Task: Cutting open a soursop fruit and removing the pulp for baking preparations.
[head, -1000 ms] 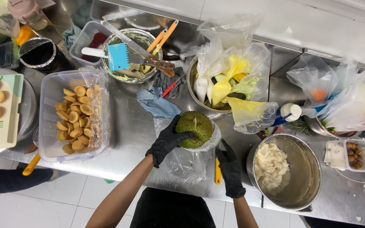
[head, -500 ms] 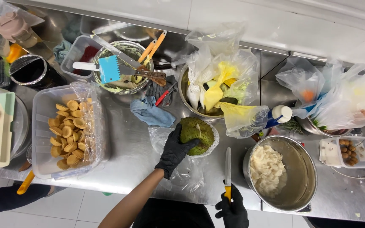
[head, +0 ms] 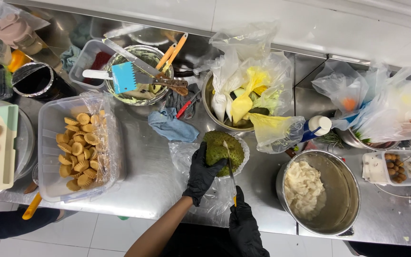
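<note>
Green spiky fruit (head: 217, 151) sitting in a clear plastic bag (head: 186, 159) on the steel counter (head: 143, 176), just in front of a bowl of stuffed plastic bags (head: 243, 95) and left of a metal pot of pale pulp (head: 319, 192). Left hand (head: 200, 173), black-gloved, clamped over the fruit's near-left side, fingers spread across the bumpy rind. Right hand (head: 244, 223), also gloved, closed around the yellow handle of a knife (head: 230, 173), blade laid against the fruit's right half, tip up near the top. Probably a soft, fairly heavy fruit with a yielding skin and wet flesh inside, so likely to squash under a hard squeeze and to slide on the plastic beneath; best held wide and low on the rind, away from the blade's line. To the left, a clear tub of small tart shells (head: 79, 150); behind, a blue cloth (head: 170, 126) and a bowl with scrapers and tools (head: 136, 78).
</note>
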